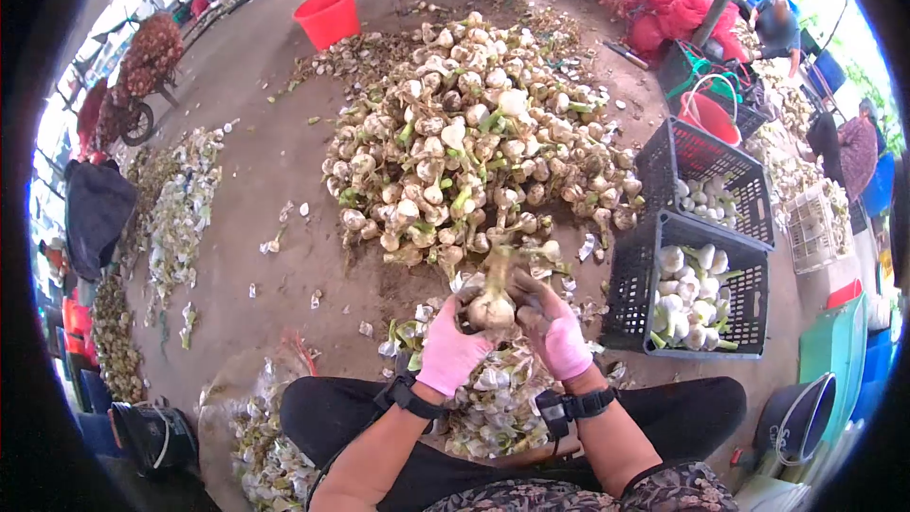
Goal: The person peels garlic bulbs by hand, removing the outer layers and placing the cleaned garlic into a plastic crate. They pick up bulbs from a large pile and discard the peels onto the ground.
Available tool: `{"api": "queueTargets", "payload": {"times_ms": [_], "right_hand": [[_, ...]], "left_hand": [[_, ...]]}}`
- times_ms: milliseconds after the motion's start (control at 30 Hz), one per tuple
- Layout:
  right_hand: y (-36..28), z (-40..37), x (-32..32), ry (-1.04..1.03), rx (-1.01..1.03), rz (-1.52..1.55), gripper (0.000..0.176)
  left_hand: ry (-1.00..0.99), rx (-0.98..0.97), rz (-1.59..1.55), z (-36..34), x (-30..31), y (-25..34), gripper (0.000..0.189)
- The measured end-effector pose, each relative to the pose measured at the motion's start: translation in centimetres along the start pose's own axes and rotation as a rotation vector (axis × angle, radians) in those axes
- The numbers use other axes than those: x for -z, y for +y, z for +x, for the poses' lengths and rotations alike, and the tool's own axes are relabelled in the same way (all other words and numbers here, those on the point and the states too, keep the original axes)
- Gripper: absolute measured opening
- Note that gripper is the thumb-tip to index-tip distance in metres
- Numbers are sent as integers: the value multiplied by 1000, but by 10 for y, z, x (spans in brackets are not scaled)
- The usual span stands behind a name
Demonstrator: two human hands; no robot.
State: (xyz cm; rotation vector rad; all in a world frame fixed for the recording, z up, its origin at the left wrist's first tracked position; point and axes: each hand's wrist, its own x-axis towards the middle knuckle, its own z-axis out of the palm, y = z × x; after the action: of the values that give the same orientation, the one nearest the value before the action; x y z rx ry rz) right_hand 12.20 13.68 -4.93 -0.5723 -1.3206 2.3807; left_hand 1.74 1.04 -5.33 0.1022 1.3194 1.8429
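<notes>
A garlic bulb [492, 312] with its stem pointing away from me is between my hands, above my lap. My left hand [453, 346], in a pink glove with dirty dark fingers, is closed around the bulb's left side. My right hand [557, 330], gloved the same way, has its fingers curled against the right side; its fingertips are partly hidden. The stem looks blurred. Just beyond my hands rises a large pile of untrimmed garlic [464, 142], with stems and dirt on many bulbs. Loose garlic skins [498, 408] lie beneath my hands between my legs.
To my right stand a black crate [630, 303] with cleaned garlic and another black crate [754, 171] behind it. A red bucket [711, 118] is beyond them, and a red tub [327, 19] stands behind the pile. Another person [777, 28] works at the far right.
</notes>
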Motion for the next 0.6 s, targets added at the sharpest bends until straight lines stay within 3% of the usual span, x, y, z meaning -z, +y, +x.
{"api": "queueTargets", "payload": {"times_ms": [67,100,133,233,333,433,600], "right_hand": [[-12,-1,-5,41,52,-110,48],[-24,-3,-16,72,81,-281,47],[-19,-1,-21,42,130,-218,43],[-19,-2,-34,119,92,-268,39],[-23,-4,-41,180,-7,-321,39],[-30,-4,-34,3,52,-462,41],[-33,-8,-27,8,102,-594,45]], "left_hand": [[18,-370,875,-17,-11,19,56],[55,-387,864,-19,-16,20,56],[49,-393,857,-24,-20,24,56],[83,-681,1002,-36,-29,34,50],[91,-642,1004,-34,-21,36,47],[73,-615,954,-37,-18,44,47],[-20,-446,786,-36,-10,46,53]]}}
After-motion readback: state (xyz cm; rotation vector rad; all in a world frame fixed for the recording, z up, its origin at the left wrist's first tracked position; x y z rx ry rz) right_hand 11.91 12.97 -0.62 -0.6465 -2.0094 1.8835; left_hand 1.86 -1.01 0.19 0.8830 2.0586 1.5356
